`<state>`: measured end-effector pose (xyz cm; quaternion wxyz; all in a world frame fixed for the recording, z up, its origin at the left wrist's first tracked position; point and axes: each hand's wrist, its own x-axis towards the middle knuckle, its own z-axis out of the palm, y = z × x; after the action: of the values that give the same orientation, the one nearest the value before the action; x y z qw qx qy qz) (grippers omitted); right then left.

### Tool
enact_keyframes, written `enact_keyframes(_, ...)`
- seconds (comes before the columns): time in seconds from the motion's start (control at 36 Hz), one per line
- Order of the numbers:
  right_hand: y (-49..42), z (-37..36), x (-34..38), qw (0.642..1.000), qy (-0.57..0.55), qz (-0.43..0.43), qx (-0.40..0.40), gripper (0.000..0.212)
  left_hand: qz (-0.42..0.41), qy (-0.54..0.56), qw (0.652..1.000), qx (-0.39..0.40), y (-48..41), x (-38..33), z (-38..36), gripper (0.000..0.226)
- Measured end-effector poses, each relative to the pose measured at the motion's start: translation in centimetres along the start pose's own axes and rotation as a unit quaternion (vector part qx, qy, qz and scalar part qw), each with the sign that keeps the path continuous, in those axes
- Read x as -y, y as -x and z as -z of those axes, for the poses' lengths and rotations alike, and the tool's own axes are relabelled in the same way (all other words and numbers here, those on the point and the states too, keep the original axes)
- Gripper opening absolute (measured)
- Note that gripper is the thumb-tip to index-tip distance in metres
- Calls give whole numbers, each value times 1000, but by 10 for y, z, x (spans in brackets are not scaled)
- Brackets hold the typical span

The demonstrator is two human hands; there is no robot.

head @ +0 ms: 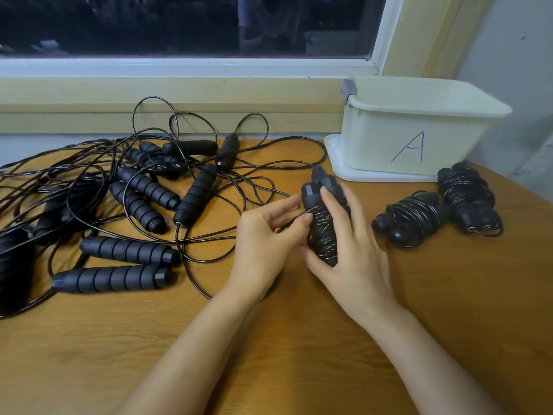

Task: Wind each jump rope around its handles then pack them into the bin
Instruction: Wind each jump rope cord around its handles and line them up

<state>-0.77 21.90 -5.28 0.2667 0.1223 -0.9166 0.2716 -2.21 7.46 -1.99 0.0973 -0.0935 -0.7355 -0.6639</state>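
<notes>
Winding under way: paired black foam handles [312, 191], part-wrapped in thin black cable [320, 224], are gripped by the right hand [356, 259] above the wooden table [299, 354]; the cable is pinched by the left hand [263, 241]. Next, likely: slack wrapped, end tucked, bundle dropped into the cream plastic bin [374, 139].

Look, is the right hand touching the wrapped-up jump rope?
Touching. The head view shows the right hand gripping the half-wound jump rope, with its fingers laid over the handles.
</notes>
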Motion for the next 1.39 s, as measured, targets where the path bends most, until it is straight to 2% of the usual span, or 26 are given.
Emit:
enact_keyframes(0.11,1,-3,1,999,-43,-15,-6,98,15,68,998,-6,-1,-4,1,37)
enact_keyframes(0.28,-1,-1,0,988,-138,4,-66,81,15,159,987,-20,-1,-11,1,31)
enact_keyframes(0.33,-1,-1,1,985,-161,-11,-65,77,-35,94,994,-33,-2,-6,1,30)
enact_keyframes(0.39,-1,-1,1,981,-178,-26,-68,74,-122,-42,991,-28,-4,2,1,26)
enact_keyframes(0.47,-3,0,-4,979,-184,-43,-79,72,-237,-203,950,-1,-7,13,5,19)
enact_keyframes(0.53,-4,3,-9,978,-185,-52,-76,73,-279,-222,934,-1,-9,17,9,15)
enact_keyframes(0.58,-3,4,-12,981,-172,-51,-71,76,-284,-207,936,2,-12,16,13,13)
enact_keyframes(0.64,-2,3,-12,984,-159,-42,-64,76,-226,-147,963,25,-12,13,15,24)
enact_keyframes(0.69,-2,3,-12,987,-149,-28,-56,76,-131,-52,989,55,-12,9,16,40)
enact_keyframes(0.75,-2,5,-11,992,-117,-3,-38,75,-56,27,997,48,-14,8,17,50)
enact_keyframes(0.83,-2,11,-8,996,-50,71,-13,73,10,96,995,6,-18,6,21,44)
enact_keyframes(0.97,-1,11,-4,984,-6,179,11,70,30,64,997,-9,-21,4,32,35)
enact_keyframes(1.08,1,11,-1,978,-8,207,10,68,44,75,996,-6,-22,4,35,39)
enact_keyframes(1.19,3,7,6,976,8,211,-45,66,143,177,974,12,-23,0,34,62)
enact_keyframes(1.22,3,6,7,975,16,215,-58,65,168,191,967,19,-23,2,33,57)
enact_keyframes(1.31,5,4,10,970,41,223,-90,64,248,268,930,43,-22,8,27,19)
enact_keyframes(1.33,6,4,11,969,48,224,-96,64,271,295,915,51,-21,11,26,15)
enact_keyframes(1.39,6,4,12,968,50,221,-105,63,308,344,885,61,-21,15,23,22)
